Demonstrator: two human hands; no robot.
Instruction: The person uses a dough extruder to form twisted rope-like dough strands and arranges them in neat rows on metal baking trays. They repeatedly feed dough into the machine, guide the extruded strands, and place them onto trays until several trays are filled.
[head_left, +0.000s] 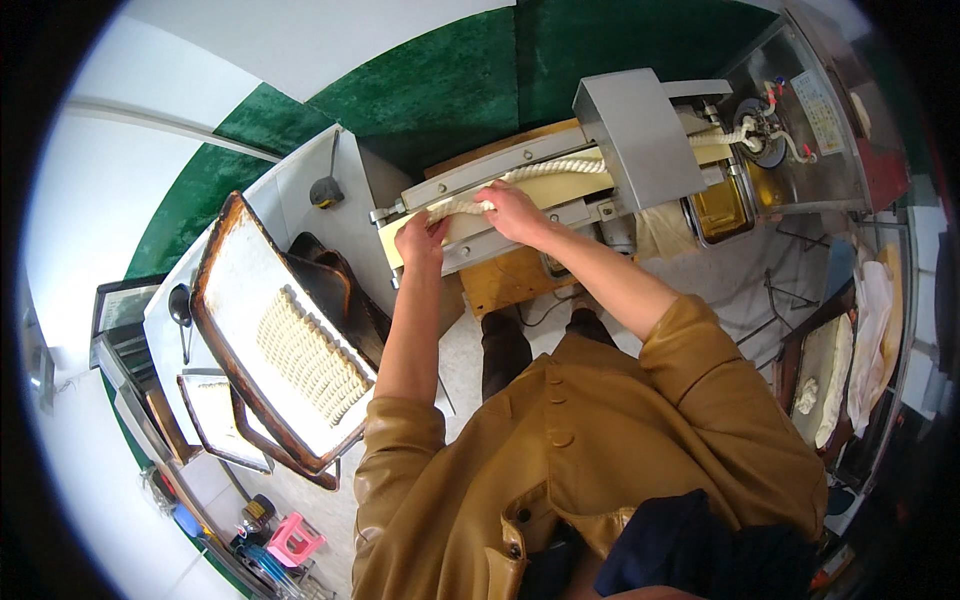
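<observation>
A short twisted dough strand (466, 207) spans between my two hands over the pale belt (559, 193) of a dough-twisting machine. My left hand (421, 238) pinches its left end close to the belt's end. At the other end, my right hand (511, 211) has its fingers around the dough. Behind my right hand a longer dough rope (555, 168) lies along the belt and runs under the grey metal cover (637, 139). To my left, a rust-edged baking tray (244, 259) bears several rows of twisted dough pieces (307, 356).
A tape measure (326, 193) and a black ladle (180, 306) lie on the white surface at left. Yellow oil (716, 212) fills a container below the machine's right side. Dough strips lie in a trough (814, 382) at right. A pink stool (295, 539) stands lower left.
</observation>
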